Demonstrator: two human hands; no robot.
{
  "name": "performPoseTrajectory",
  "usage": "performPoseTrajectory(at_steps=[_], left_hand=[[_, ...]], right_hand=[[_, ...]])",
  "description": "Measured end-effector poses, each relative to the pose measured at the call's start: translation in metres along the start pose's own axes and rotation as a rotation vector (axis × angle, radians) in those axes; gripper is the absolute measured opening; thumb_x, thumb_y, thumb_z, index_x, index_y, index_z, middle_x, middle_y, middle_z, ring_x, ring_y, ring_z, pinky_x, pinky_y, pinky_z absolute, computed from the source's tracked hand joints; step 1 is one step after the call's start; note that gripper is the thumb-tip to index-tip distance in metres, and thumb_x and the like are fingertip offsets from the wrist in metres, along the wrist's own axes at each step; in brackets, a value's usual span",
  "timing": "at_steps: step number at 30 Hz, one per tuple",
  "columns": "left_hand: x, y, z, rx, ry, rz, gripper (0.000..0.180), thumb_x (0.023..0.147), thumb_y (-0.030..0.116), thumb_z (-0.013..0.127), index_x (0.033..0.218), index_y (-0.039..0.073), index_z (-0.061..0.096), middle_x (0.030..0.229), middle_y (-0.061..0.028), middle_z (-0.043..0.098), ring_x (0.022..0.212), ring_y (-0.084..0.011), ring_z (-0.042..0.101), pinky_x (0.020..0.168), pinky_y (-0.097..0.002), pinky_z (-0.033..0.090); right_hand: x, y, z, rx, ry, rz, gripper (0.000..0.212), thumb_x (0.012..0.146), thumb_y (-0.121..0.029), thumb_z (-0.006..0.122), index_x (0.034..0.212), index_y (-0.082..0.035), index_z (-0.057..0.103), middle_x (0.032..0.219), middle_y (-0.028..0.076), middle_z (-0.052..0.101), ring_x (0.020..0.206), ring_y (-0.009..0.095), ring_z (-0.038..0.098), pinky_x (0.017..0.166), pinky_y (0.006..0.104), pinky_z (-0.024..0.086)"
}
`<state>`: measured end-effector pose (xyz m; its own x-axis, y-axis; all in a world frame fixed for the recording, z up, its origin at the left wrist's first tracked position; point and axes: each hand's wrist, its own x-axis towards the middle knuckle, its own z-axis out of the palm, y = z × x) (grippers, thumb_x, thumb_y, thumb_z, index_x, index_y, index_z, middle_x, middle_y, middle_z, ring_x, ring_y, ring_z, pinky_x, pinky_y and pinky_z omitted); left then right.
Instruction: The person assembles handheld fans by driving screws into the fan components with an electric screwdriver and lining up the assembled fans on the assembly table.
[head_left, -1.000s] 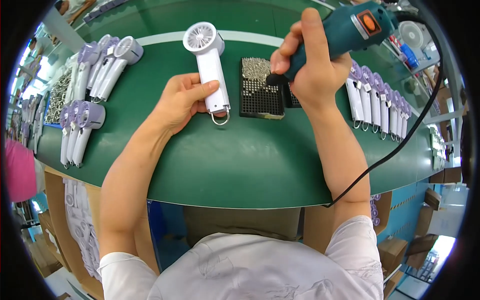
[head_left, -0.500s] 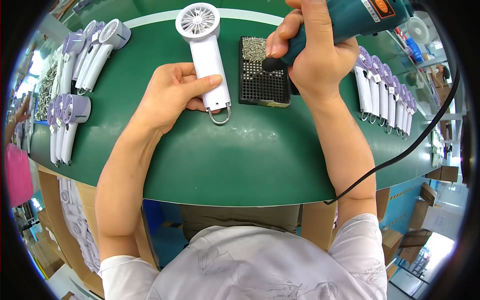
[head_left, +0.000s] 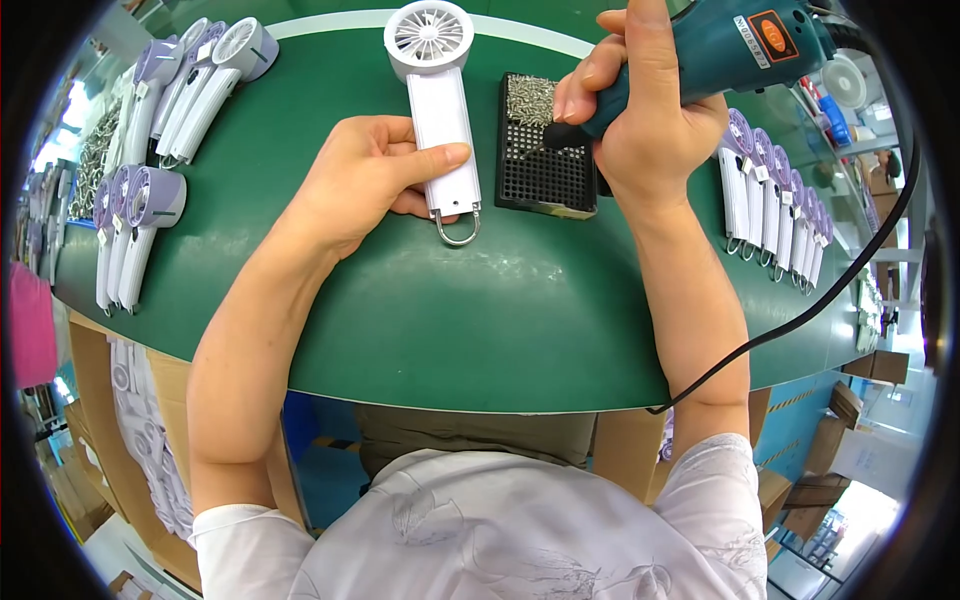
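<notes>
My left hand (head_left: 385, 175) is closed round the handle of a white handheld fan (head_left: 442, 130), thumb across its front. The fan's round head points away from me, and a metal wire loop (head_left: 458, 232) sticks out of its near end. In my right hand (head_left: 650, 120) is a teal electric screwdriver (head_left: 735, 55), tilted with its dark nose down to the left. That nose is over a black screw tray (head_left: 545, 185) full of small holes, with a pile of small screws (head_left: 533, 100) at its far end. Whether the bit touches a screw is hidden.
White and purple fans lie in a row (head_left: 775, 200) at the right and in groups (head_left: 210, 90) at the left of the green table (head_left: 480, 330). A black cord (head_left: 830, 290) hangs across my right forearm. A carton with fan parts (head_left: 150, 440) stands below left.
In the picture, the fan, tray and both hands sit slightly farther right, with the table's other things shifted too. Both grips are unchanged, and the screwdriver's nose stays over the tray.
</notes>
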<state>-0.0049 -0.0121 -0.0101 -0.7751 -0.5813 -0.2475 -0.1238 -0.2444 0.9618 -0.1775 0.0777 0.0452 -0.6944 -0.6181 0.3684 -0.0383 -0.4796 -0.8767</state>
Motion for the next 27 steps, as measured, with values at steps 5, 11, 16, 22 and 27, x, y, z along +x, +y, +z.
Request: performPoseTrajectory(at_steps=[5,11,16,22,27], left_hand=[[0.001,0.001,0.002,-0.007,0.012,0.006,0.032,0.092,0.02,0.074,0.104,-0.009,0.066,0.088,-0.0131,0.072,0.073,-0.0172,0.072,0.065,-0.028,0.061],[0.001,-0.001,0.001,-0.008,0.03,0.01,0.033,0.092,0.02,0.074,0.103,-0.01,0.067,0.086,-0.0134,0.072,0.072,-0.0174,0.072,0.064,-0.0282,0.06],[0.004,-0.003,0.002,0.008,0.042,-0.005,0.034,0.092,0.021,0.075,0.101,-0.011,0.067,0.087,-0.0147,0.072,0.071,-0.0184,0.072,0.063,-0.0283,0.061],[0.004,-0.004,0.0,0.028,0.053,-0.026,0.035,0.092,0.022,0.075,0.099,-0.011,0.068,0.086,-0.0157,0.072,0.07,-0.0188,0.072,0.061,-0.0278,0.06],[0.004,0.0,0.002,0.021,0.058,-0.032,0.034,0.092,0.022,0.075,0.097,-0.01,0.068,0.085,-0.0155,0.073,0.069,-0.0185,0.072,0.061,-0.0276,0.059]], right_hand=[[0.0,0.003,-0.005,-0.027,-0.105,-0.046,0.026,0.098,-0.02,0.069,0.087,0.002,0.062,0.059,0.006,0.059,0.043,0.015,0.056,0.042,0.0282,0.046],[-0.007,-0.004,0.006,-0.11,-0.147,-0.046,0.023,0.093,-0.016,0.074,0.083,0.003,0.066,0.061,0.006,0.063,0.046,0.012,0.058,0.044,0.0253,0.046],[0.0,0.009,-0.011,-0.04,-0.176,-0.147,0.027,0.1,-0.021,0.066,0.097,0.006,0.061,0.062,0.008,0.058,0.044,0.018,0.056,0.045,0.0342,0.05],[0.001,-0.005,-0.013,0.155,-0.262,-0.196,0.035,0.106,-0.032,0.051,0.101,0.0,0.064,0.063,0.005,0.054,0.044,0.018,0.05,0.045,0.0369,0.045],[-0.013,-0.016,-0.008,0.237,-0.425,-0.161,0.044,0.108,-0.045,0.043,0.108,-0.007,0.065,0.065,0.003,0.052,0.045,0.017,0.048,0.045,0.0356,0.044]])
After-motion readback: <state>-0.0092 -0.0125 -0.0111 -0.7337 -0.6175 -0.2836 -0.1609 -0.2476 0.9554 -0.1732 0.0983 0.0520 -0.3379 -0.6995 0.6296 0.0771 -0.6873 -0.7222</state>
